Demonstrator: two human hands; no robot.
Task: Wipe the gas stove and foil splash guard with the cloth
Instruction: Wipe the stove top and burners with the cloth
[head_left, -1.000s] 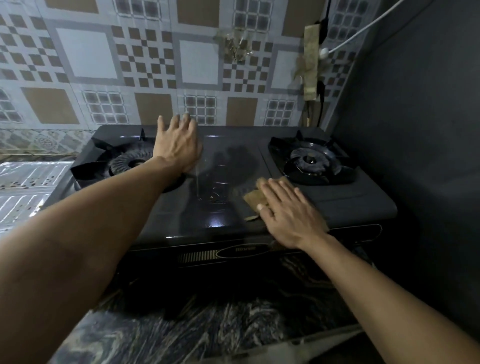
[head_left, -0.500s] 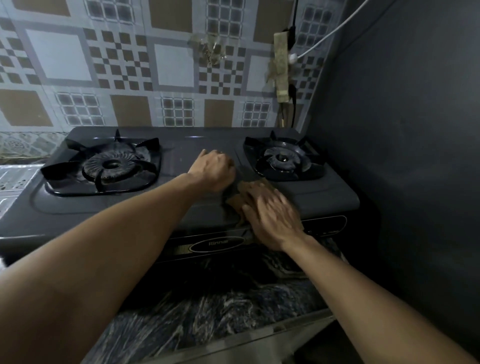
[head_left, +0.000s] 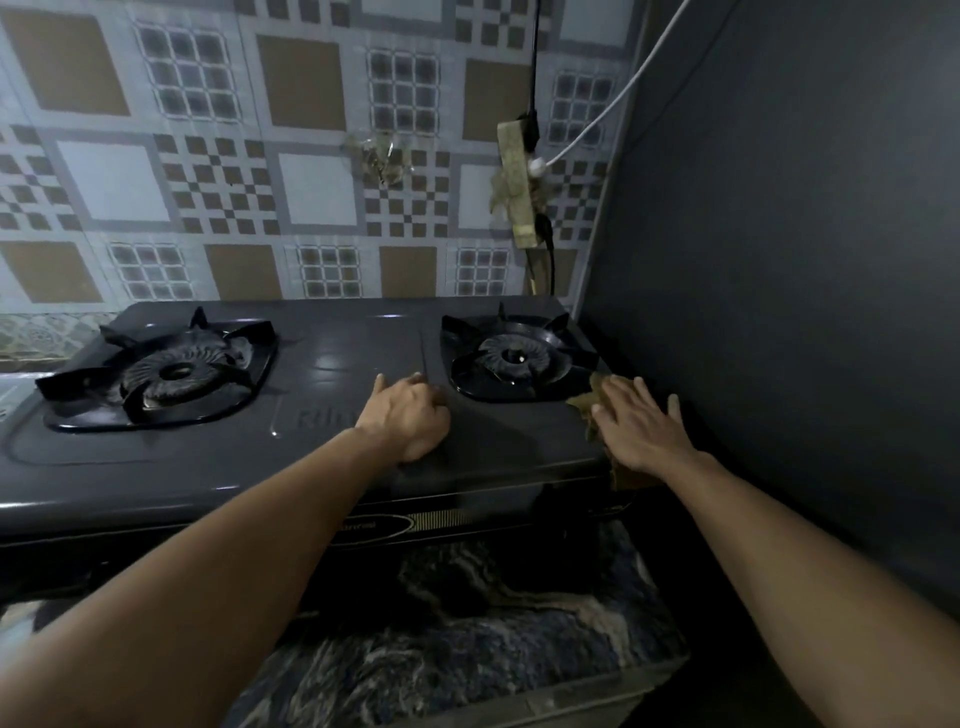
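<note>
A black two-burner gas stove (head_left: 322, 457) stands on a marbled counter, with a left burner (head_left: 176, 371) and a right burner (head_left: 514, 358). My right hand (head_left: 639, 426) lies flat, fingers spread, pressing a brown cloth (head_left: 589, 402) onto the stove's front right corner; part of the cloth hangs over the stove's right edge. My left hand (head_left: 408, 415) rests on the stove top between the burners, fingers curled under, holding nothing. No foil splash guard is in view.
A patterned tile wall (head_left: 311, 182) rises behind the stove. A power strip (head_left: 517, 182) with a white cable (head_left: 613, 109) hangs on it above the right burner. A dark grey wall (head_left: 779, 260) stands close to the stove's right side. The marbled counter edge (head_left: 467, 670) lies below.
My right hand slid the cloth from the stove's front middle to its front right corner. My left hand shifted from beside the left burner to the middle and curled.
</note>
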